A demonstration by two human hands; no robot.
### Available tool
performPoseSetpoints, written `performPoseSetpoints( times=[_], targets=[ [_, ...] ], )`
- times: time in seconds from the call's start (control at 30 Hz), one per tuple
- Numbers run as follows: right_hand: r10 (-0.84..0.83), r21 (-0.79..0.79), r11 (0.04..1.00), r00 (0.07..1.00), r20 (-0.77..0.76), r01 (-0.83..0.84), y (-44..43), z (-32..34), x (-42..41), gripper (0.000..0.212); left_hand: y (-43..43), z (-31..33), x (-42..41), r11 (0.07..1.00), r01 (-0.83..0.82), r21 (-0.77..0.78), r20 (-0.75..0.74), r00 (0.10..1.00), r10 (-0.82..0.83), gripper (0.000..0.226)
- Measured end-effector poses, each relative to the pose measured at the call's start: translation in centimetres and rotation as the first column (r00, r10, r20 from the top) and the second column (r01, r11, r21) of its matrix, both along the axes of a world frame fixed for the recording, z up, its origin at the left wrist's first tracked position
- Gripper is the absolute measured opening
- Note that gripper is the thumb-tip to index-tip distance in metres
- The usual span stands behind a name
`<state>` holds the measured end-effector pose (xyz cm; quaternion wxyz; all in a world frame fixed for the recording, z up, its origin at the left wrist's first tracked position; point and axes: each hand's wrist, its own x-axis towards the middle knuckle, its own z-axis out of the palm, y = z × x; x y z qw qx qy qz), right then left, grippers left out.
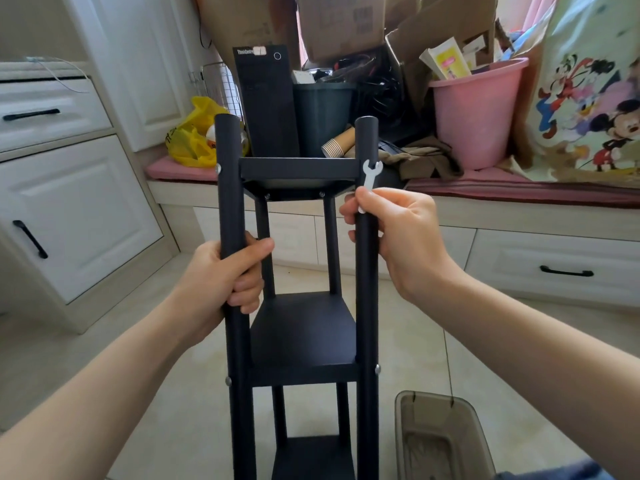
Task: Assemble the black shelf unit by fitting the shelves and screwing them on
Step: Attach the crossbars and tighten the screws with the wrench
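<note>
The pale tiled floor [194, 427] is carrying a translucent grey bin [443, 445], which is standing just beside the black shelf unit [303, 327].

the black shelf unit [303, 327] stands upright, shelves fitted between round posts; a small white wrench [370, 176] lies against the right front post [366, 306], level with the top shelf [299, 169].

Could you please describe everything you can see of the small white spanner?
The small white flat spanner looks like thin plastic or painted metal. It has an open fork at its top end. The right hand pinches its lower end between thumb and forefinger. It stands nearly upright, leaning slightly right, its fork against the right front post of the black shelf unit at top-shelf level, apparently on a screw there.
</note>
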<state>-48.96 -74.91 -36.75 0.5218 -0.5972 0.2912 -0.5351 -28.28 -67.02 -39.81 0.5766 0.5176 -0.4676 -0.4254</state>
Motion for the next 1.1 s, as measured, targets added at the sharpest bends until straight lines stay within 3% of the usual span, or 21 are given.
performPoseSetpoints(
  times=[0.27, 0.4, 0.73, 1.1],
  targets=[
    [0.057, -0.085, 0.995, 0.998, -0.031, -0.059, 0.3, 0.1, 0.9, 0.034, -0.9, -0.8, 1.0, 0.964, -0.259, -0.061, 0.063, 0.963, 0.262, 0.04],
    [0.053, -0.119, 0.991, 0.998, -0.038, -0.058, 0.3, 0.1, 1.0, 0.026, -1.0, -1.3, 1.5, 0.956, -0.281, -0.088, 0.084, 0.954, 0.288, 0.024],
    [0.015, -0.262, 0.964, 0.99, -0.141, -0.052, 0.9, 0.0, 1.1, 0.021, -1.6, -2.1, 1.9, 0.944, -0.316, -0.094, 0.151, 0.933, 0.327, 0.018],
    [0.053, -0.365, 0.922, 0.974, -0.219, -0.132, 1.2, -0.6, 1.3, 0.019, -2.3, -3.0, 3.4, 0.91, -0.396, -0.123, 0.275, 0.868, 0.414, 0.027]
  ],
)
